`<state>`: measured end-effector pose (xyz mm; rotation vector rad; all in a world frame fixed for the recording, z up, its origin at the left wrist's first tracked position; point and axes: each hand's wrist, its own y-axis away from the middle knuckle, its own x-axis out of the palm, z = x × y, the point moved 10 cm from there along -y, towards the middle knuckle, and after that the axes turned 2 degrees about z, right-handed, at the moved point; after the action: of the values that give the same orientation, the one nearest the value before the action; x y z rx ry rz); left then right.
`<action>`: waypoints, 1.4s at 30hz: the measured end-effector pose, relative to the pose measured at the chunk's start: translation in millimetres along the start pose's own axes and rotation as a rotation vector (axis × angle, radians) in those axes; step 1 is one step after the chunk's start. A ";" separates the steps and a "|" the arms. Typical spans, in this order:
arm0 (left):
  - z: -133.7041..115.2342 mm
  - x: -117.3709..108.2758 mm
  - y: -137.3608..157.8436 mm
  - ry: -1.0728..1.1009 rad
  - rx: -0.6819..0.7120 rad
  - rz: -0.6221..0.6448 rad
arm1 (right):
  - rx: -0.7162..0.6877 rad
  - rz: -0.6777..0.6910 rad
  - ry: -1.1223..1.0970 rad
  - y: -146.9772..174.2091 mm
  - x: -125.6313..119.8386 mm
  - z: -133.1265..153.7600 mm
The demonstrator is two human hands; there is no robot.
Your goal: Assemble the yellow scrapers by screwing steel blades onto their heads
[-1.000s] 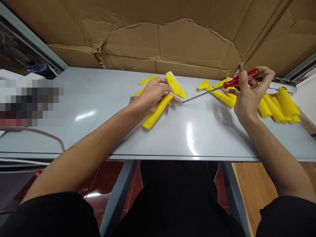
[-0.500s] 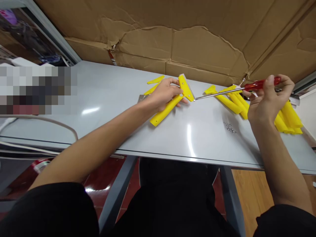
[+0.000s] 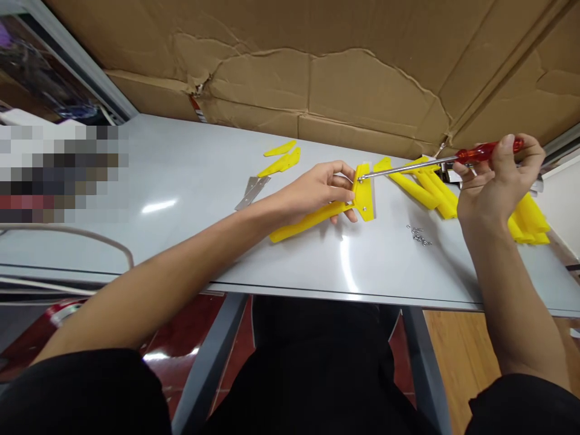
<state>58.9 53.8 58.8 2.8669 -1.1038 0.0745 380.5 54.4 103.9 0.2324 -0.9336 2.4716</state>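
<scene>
My left hand is closed around a yellow scraper where its handle meets the head. A blade edge shows along the far side of the head, and a screw sits near its lower end. My right hand grips the red handle of a screwdriver. Its tip, with what looks like a small screw at it, touches the upper part of the scraper head. Loose screws lie in a small heap on the table, left of my right forearm.
Yellow plates and metal blades lie left of the scraper on the grey-white table. More yellow handles lie at the right, with another yellow pile beyond my right wrist. A cardboard sheet stands along the back edge.
The scraper has moved right and turned, so its head now points to the right. The screwdriver tip, earlier beside the head's lower corner, is now on its upper part.
</scene>
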 end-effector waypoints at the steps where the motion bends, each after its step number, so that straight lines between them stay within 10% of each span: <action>1: -0.6 -0.2 0.2 -0.002 0.003 -0.001 | -0.001 0.000 -0.004 -0.2 0.2 0.7; 42: -4.9 -2.6 7.2 -0.170 -0.007 -0.089 | 0.017 0.001 0.160 11.7 12.0 8.5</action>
<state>52.0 50.6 63.9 2.9563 -0.9971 -0.1814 364.3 45.8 107.4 0.0391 -0.8453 2.4578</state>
